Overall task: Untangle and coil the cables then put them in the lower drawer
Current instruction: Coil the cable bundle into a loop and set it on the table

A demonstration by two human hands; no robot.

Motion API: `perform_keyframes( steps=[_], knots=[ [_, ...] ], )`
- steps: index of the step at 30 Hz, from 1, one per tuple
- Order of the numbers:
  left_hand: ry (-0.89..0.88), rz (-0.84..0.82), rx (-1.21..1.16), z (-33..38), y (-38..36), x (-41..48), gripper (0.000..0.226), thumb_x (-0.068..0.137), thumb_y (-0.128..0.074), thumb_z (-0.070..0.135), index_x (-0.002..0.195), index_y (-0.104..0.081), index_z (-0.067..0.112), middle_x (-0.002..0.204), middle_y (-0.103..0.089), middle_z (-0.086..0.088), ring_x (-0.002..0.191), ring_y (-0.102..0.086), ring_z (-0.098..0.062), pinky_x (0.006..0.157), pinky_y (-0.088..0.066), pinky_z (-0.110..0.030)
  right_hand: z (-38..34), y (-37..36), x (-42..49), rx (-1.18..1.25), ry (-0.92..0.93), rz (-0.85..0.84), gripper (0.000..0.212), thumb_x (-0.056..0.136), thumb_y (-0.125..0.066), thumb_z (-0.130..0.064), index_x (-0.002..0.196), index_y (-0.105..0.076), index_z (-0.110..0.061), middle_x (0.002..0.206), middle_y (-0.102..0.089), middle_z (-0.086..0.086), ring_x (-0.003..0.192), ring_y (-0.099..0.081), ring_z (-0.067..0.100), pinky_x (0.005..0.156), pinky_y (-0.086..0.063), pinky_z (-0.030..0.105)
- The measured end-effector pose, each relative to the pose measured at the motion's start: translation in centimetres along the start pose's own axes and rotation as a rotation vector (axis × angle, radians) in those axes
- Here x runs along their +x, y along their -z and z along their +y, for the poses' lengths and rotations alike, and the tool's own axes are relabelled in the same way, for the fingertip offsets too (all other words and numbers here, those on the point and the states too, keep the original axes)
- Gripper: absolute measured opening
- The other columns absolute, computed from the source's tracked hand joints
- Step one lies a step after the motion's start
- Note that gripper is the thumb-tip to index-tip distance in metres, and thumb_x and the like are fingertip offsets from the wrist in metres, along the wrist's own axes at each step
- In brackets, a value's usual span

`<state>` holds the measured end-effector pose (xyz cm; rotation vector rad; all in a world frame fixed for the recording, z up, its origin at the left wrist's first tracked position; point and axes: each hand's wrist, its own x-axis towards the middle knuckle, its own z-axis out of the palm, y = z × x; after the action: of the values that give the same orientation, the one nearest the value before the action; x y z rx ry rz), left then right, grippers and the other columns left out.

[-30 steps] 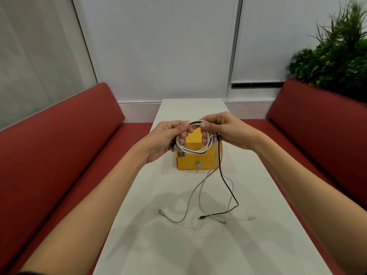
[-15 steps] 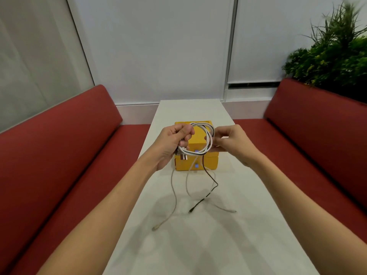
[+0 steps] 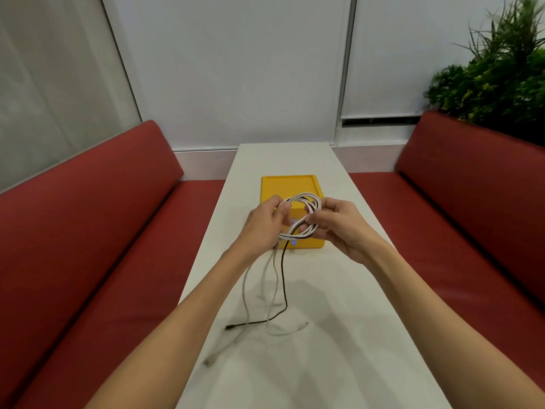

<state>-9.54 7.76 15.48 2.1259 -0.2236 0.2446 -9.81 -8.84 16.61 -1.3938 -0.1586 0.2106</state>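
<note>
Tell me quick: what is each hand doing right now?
Left hand: closed, gripping the left side of the coiled white cable loop.
Right hand: closed, pinching the loop's right side.

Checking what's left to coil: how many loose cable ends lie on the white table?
3. The thin black cable's plug lies mid-table, one white cable end right of it, another white end nearest the camera. More may hide inside the held coil.
</note>
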Motion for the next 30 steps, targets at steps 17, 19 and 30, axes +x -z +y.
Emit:
perform_keyframes(
  steps=[17, 19, 30],
  knots=[
    [0.154, 0.116, -0.103, -1.0, -1.6, -0.6, 0.033, 0.102, -0.035, 0.033, 0.092, -0.054, 0.008, 0.084, -0.069, -0.009, 0.073, -0.066, -0.022, 0.063, -0.052, -0.038, 2.0, -0.6, -0.3, -0.780, 0.427, 0.315, 0.005, 0.083, -0.070, -0.022, 0.087, -0.067, -0.024, 0.095, -0.053, -0.005, 0.088, -0.057, 0.011, 0.075, -0.042, 0.021],
    [0.085, 0.165, -0.014, -0.9, -2.1, -0.8, 0.034, 0.102, -0.035, 0.033, 0.092, -0.052, 0.005, 0.085, -0.067, -0.012, 0.080, -0.062, -0.030, 0.068, -0.048, -0.039, 3.2, -1.6, -0.5, -0.968, 0.365, 0.286, 0.017, 0.089, -0.062, -0.034, 0.082, -0.074, -0.024, 0.096, -0.054, 0.001, 0.101, -0.050, 0.013, 0.081, -0.040, 0.027],
    [-0.025, 0.134, -0.119, -1.8, -1.3, -0.6, 0.033, 0.101, -0.043, 0.027, 0.078, -0.054, 0.006, 0.063, -0.059, 0.005, 0.054, -0.051, -0.009, 0.053, -0.044, -0.033, 2.6, -1.9, -1.0, 0.154, -0.248, 0.208, 0.019, 0.086, -0.063, -0.027, 0.068, -0.062, -0.021, 0.081, -0.059, -0.001, 0.085, -0.055, 0.016, 0.079, -0.038, 0.040]
  ],
)
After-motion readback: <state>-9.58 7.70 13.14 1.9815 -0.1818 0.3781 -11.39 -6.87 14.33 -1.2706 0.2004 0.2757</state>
